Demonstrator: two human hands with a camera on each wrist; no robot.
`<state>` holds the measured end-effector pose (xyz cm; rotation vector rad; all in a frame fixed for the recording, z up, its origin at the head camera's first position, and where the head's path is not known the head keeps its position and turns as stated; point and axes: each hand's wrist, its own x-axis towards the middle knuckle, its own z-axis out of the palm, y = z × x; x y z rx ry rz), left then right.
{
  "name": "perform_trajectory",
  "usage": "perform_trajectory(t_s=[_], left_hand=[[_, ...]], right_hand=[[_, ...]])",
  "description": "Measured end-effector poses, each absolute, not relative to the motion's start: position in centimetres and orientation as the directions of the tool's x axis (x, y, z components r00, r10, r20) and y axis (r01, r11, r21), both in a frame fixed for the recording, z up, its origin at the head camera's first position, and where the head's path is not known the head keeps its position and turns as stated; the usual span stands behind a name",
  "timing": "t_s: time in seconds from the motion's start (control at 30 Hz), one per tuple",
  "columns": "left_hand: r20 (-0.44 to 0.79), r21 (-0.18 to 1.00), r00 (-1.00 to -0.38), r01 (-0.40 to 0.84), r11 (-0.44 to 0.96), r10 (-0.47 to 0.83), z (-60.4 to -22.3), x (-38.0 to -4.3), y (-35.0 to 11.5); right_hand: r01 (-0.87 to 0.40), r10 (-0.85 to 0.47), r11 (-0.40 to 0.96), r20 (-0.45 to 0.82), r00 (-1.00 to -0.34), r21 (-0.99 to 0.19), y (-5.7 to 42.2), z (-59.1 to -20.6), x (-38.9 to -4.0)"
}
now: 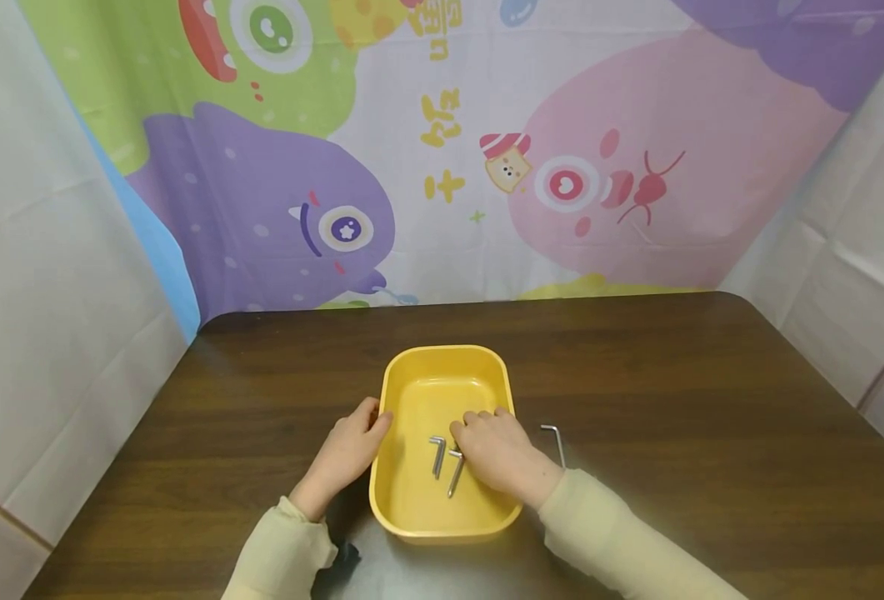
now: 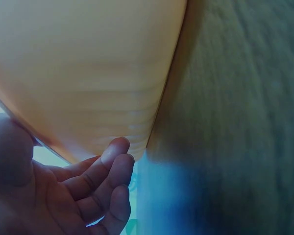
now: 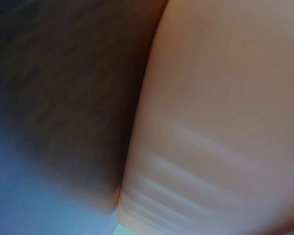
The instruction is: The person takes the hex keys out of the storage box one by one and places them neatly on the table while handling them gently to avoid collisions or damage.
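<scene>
A yellow tray point(image 1: 445, 523) with rounded corners stands on the table. My left hand point(image 1: 347, 447) grips its left side, the thumb at the rim. In the left wrist view, the curled fingers point(image 2: 118, 147) are by the tray's outer wall point(image 2: 88, 58). My right hand point(image 1: 503, 450) reaches over the right rim into the tray, knuckles up; its fingertips are hidden, so whether they pinch anything is unclear. Beside its thumb is a silver L-shaped hex key point(image 1: 456, 477). Left of that, what looks like a close pair of hex keys point(image 1: 438, 458) lies on the tray floor.
Another hex key point(image 1: 557, 442) lies on the brown wooden table point(image 1: 674, 417), right of the tray and partly behind the right sleeve point(image 1: 599, 517). A dark object point(image 1: 340, 567) sits near the left sleeve. A cartoon-print cloth point(image 1: 449, 233) hangs behind the table.
</scene>
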<state>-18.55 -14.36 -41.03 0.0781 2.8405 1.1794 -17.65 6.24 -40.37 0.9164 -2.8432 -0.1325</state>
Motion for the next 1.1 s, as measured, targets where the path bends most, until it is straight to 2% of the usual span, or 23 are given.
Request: perform_trajectory(t_s=[0.6,0.8,1.1], left_hand=[[-0.044,0.708,-0.996,0.026,0.706,0.081,-40.97,-18.43,-14.36],[-0.04,0.711,-0.996,0.03,0.702,0.083,-40.92,-18.43,-14.39],[-0.04,0.711,-0.996,0.029,0.703,0.082,-41.02,-18.52,-14.41]], right_hand=[[-0.583,-0.603,0.796,0.123,-0.788,0.163,6.34,-40.14,-17.47],[-0.578,-0.592,0.804,0.103,-0.799,0.142,6.3,-40.08,-17.52],[-0.581,-0.588,0.809,0.138,-0.797,0.089,6.47,-40.12,-17.53]])
